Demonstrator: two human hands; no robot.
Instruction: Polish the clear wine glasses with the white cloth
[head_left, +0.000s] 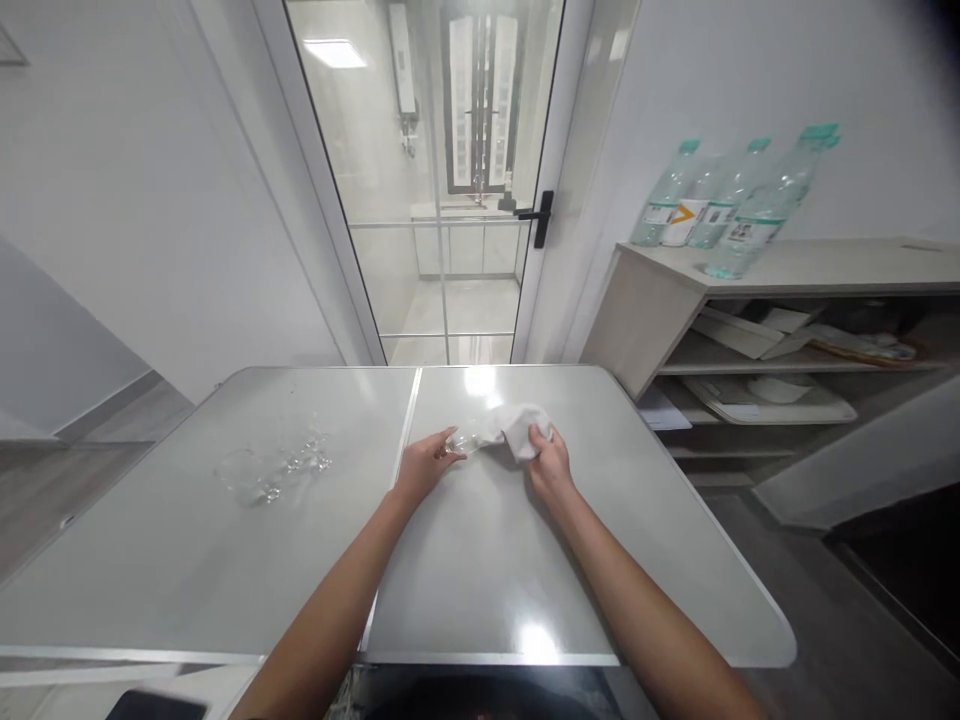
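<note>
My left hand (424, 462) grips the base end of a clear glass (469, 436) that is held sideways just above the grey table (480, 560). My right hand (547, 457) is closed on a white cloth (517, 425) that is bunched over the other end of the glass. Both hands meet near the table's middle, a little toward the far edge. On the left half of the table lie two or three more clear glasses (274, 468), on their sides and close together.
A glass door with a black handle (541, 216) stands behind the table. At the right is a wooden shelf unit (750, 330) with three plastic water bottles (739, 205) on top and papers and trays below. A dark object (154, 705) shows at the bottom left.
</note>
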